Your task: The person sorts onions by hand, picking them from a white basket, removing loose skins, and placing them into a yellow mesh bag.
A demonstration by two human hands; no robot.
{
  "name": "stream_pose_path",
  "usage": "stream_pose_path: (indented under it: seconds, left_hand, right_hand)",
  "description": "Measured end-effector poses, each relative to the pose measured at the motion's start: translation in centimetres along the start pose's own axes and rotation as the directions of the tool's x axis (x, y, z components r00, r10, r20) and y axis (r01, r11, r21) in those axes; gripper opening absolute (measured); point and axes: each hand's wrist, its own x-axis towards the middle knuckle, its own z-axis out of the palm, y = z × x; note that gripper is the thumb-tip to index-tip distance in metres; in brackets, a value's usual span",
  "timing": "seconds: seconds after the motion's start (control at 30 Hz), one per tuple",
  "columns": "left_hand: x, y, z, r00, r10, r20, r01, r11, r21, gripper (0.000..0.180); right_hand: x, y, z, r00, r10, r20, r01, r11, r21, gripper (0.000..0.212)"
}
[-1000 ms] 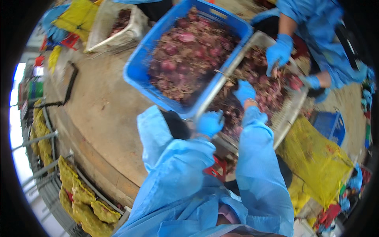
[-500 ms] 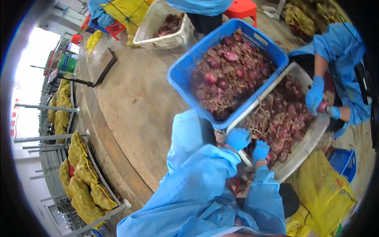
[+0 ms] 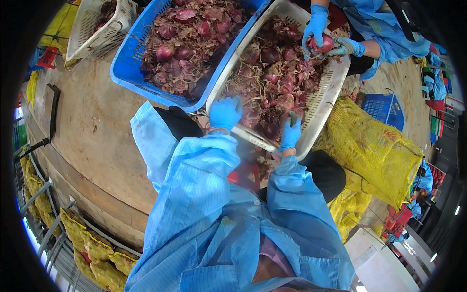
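Observation:
Both my hands wear blue gloves at the near end of a white plastic crate point(image 3: 311, 109) heaped with red onions point(image 3: 272, 78) and loose skins. My left hand point(image 3: 225, 114) is closed over the crate's near left corner, its fingers slightly smeared; what lies inside them is hidden. Low over the onions near the right corner, my right hand point(image 3: 291, 131) has its fingers stretched forward and slightly bent, with nothing visible in them. Across the crate, a co-worker's gloved hands point(image 3: 316, 27) hold a red onion point(image 3: 322, 44).
A blue crate point(image 3: 160, 95) of onions and skins adjoins the white one on the left. Another white crate point(image 3: 80, 36) stands farther left. Yellow mesh sacking point(image 3: 369, 146) and a blue basket point(image 3: 384, 109) lie right. Filled yellow sacks point(image 3: 97, 248) line a rail at lower left.
The view has swung right, so the crates appear farther left and up. My hands have moved apart; the right now reaches over the onions. The co-worker's onion is held higher in view.

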Motion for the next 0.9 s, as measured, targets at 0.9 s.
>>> stream_pose_path:
  seconds: [0.9]
  left_hand:
    - [0.0,0.1,-0.6,0.999,0.040,-0.024,-0.041,0.998,-0.050,0.027]
  right_hand:
    - [-3.2,-3.7,-1.7,0.762,0.215,0.611,-0.591,0.616,0.521,0.079]
